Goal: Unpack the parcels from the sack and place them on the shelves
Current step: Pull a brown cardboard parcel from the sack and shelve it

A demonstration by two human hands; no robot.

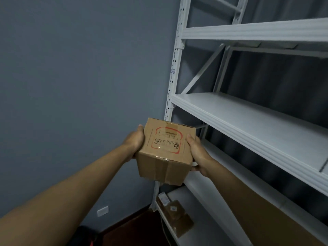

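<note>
A brown cardboard box (pixel 166 150), taped shut and printed with a red outline and handling symbols, is held in the air in front of the white metal shelf unit (pixel 248 121). My left hand (pixel 134 141) grips its left side and my right hand (pixel 196 153) grips its right side, thumb on top. The box hangs just left of the unit's front upright, at about the height of the middle shelves. The sack is not in view.
A lower shelf (pixel 188 237) carries brown parcels (pixel 177 213) with white labels. A grey wall (pixel 79 86) fills the left side, with a white socket (pixel 102 210) near the dark floor (pixel 134 229). The shelf boards above show bare white surfaces.
</note>
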